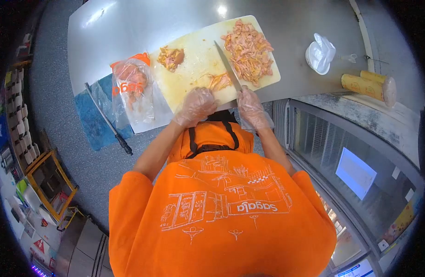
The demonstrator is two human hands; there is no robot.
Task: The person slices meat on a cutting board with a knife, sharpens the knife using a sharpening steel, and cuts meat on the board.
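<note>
My right hand [251, 107], in a clear plastic glove, is closed around the handle of a long kitchen knife [229, 64]. The blade points away from me over the white cutting board [194, 46]. My left hand [197, 106], gloved too, is curled at the near edge of the board, on the end of a piece of raw chicken [219, 82]; its fingertips are partly hidden. Right of the blade spreads a large heap of sliced raw chicken [249, 53]. A smaller chunk of raw chicken [171, 58] sits on the board's left part.
Left of the board, a plastic bag of raw meat [131, 81] and a sharpening steel [106, 113] lie by a blue cloth [90, 120]. A white bowl with crumpled plastic [319, 54] and yellow film rolls [367, 87] stand on the metal table [295, 27] at right.
</note>
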